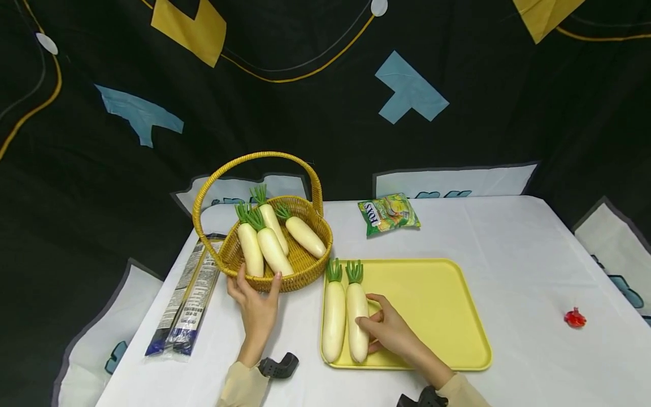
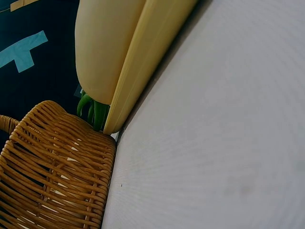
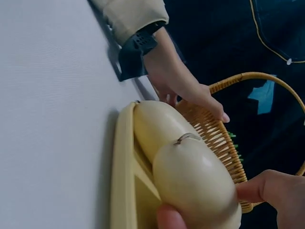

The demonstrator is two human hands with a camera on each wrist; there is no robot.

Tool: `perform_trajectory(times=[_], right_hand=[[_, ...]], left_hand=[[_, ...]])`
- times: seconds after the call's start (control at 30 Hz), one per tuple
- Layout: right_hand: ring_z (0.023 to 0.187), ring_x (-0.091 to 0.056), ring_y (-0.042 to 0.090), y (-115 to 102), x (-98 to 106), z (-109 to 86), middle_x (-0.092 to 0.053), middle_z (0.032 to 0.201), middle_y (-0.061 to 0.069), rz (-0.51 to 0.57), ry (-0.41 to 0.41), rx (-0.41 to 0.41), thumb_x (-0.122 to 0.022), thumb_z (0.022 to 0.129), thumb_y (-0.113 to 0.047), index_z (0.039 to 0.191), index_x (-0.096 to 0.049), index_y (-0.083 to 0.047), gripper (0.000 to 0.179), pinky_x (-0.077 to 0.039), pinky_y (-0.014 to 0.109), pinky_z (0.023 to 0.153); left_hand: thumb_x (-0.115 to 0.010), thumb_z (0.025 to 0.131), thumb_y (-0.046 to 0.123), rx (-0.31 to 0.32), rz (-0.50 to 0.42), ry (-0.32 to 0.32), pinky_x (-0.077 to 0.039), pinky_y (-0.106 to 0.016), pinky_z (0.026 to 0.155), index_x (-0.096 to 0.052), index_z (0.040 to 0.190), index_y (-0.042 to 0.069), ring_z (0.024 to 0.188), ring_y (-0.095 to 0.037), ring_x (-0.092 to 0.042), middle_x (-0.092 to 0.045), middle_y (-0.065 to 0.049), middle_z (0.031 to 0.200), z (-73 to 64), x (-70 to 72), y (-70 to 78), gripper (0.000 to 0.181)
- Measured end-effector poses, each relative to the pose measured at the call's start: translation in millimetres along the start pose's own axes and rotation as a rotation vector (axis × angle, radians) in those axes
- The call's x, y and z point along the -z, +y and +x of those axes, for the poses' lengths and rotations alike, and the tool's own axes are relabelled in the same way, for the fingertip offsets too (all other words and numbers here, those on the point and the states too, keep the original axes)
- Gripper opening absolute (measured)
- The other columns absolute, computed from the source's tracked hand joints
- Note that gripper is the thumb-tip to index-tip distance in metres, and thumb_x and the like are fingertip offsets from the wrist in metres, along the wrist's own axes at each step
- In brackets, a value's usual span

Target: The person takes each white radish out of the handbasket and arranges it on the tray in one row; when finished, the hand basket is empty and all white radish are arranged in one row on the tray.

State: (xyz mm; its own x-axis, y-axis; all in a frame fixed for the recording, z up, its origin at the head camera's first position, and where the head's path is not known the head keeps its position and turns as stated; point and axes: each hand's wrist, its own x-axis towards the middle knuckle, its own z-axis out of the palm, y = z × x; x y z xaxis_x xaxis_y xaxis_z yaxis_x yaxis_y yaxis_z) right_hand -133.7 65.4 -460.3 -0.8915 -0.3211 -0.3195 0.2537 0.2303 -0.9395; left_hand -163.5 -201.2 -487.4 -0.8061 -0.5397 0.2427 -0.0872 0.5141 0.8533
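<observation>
My right hand (image 1: 394,334) holds a white radish (image 1: 358,316) with a green top between thumb and fingers, at the yellow tray's (image 1: 432,316) left side. In the right wrist view, the thumb and a fingertip press on the held radish (image 3: 190,179). Close to its left, a second radish (image 1: 334,325) lies lengthwise in the tray. My left hand (image 1: 258,316) grips the front rim of a wicker basket (image 1: 305,278), its fingertips and thumb on the edge. Several radishes (image 1: 274,251) with green tops lie inside the basket, under its tall arched handle (image 1: 264,154).
A green snack bag (image 1: 390,215) lies behind the tray. Two long plastic packets (image 1: 188,299) lie left of the basket, partly behind it. A small red wrapped item (image 1: 575,318) sits at the far right of the white table (image 1: 529,254). Dark cloth (image 1: 305,124) hangs behind.
</observation>
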Motion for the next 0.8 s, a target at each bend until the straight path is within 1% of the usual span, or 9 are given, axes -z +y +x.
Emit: perform_trajectory(times=[0.07,0.2,0.3,0.37,0.6,0.8], right_hand=[[0.063,-0.058,0.015,-0.9,-2.2,0.3,-0.052,0.085,0.011,-0.034,0.014,0.009,-0.061,0.085,-0.029,0.140,-0.023,-0.007,0.070,-0.053,0.033,0.051],[0.056,-0.055,0.014,-3.7,-4.9,1.3,-0.054,0.080,0.008,-0.154,0.045,0.036,-0.062,0.084,-0.032,0.138,-0.027,-0.007,0.069,-0.050,0.030,0.046],[0.054,-0.052,0.015,-6.6,-3.3,1.6,-0.055,0.077,0.006,-0.241,0.044,0.050,-0.062,0.083,-0.034,0.137,-0.029,-0.007,0.069,-0.046,0.028,0.046],[0.054,-0.051,0.014,-8.7,-1.4,1.5,-0.056,0.078,0.005,-0.278,0.037,0.047,-0.063,0.082,-0.035,0.137,-0.029,-0.007,0.070,-0.045,0.028,0.048],[0.061,-0.048,0.013,-13.5,1.3,2.7,-0.055,0.084,0.004,-0.368,0.061,0.039,-0.068,0.077,-0.038,0.135,-0.034,-0.006,0.074,-0.040,0.025,0.053],[0.072,-0.051,0.014,-13.6,3.2,3.7,-0.057,0.092,0.005,-0.435,0.103,0.046,-0.069,0.075,-0.042,0.131,-0.041,-0.008,0.071,-0.042,0.027,0.060]], left_hand=[[-0.066,0.078,0.045,-0.002,0.002,-0.001,-0.031,-0.066,0.094,-0.015,0.142,0.020,0.127,-0.053,-0.021,0.009,-0.025,0.146,-0.4,0.5,-0.5,0.085],[-0.066,0.078,0.046,-0.008,0.003,0.000,-0.031,-0.066,0.094,-0.015,0.142,0.020,0.127,-0.053,-0.022,0.009,-0.024,0.146,-1.1,1.8,-0.7,0.085],[-0.066,0.078,0.045,-0.015,0.000,0.007,-0.031,-0.066,0.094,-0.016,0.141,0.019,0.127,-0.053,-0.021,0.009,-0.024,0.146,-1.0,2.4,-0.5,0.085],[-0.066,0.078,0.045,-0.018,0.002,0.005,-0.031,-0.066,0.094,-0.015,0.141,0.019,0.127,-0.053,-0.021,0.008,-0.024,0.146,-0.6,2.3,-0.5,0.086],[-0.066,0.079,0.044,-0.017,0.006,0.004,-0.031,-0.065,0.094,-0.015,0.142,0.020,0.127,-0.053,-0.022,0.009,-0.025,0.146,0.5,1.3,-0.7,0.085],[-0.066,0.078,0.045,-0.015,-0.003,0.003,-0.031,-0.065,0.095,-0.015,0.142,0.020,0.128,-0.052,-0.021,0.009,-0.024,0.146,-0.1,0.9,-0.2,0.085]])
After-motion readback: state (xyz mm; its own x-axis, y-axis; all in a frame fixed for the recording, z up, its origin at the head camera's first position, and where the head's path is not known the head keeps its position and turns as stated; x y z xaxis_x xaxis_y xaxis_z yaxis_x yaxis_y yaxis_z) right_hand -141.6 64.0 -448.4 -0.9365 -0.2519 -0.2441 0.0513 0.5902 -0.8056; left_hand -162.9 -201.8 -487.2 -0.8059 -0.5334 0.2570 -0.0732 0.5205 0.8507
